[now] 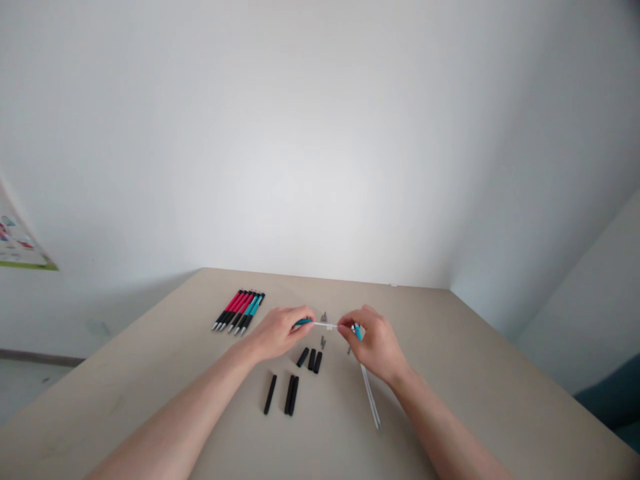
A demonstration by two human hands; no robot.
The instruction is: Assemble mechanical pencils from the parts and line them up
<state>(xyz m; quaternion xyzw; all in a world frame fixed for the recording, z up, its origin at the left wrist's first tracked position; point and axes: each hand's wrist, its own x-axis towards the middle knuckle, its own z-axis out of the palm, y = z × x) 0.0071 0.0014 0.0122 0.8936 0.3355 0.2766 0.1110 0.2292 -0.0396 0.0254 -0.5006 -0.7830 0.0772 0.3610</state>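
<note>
My left hand (284,328) is closed around a blue pen barrel (303,321), most of it hidden by the fingers. Out of the barrel's right end runs a thin white pen refill (323,324). The thumb and fingertips of my right hand (370,337) pinch the refill's other end. Beneath the right hand, a blue barrel part (358,333) lies on the table, partly covered. Two long white refills (371,395) stretch from there toward me. Small silver metal pieces (323,342) lie below the held refill.
Several finished-looking pens (239,312), pink and blue with black grips, lie in a row at the back left. Short black tubes (311,360) and longer black tubes (291,395) lie on the beige table (200,400). A white wall (320,167) stands behind it.
</note>
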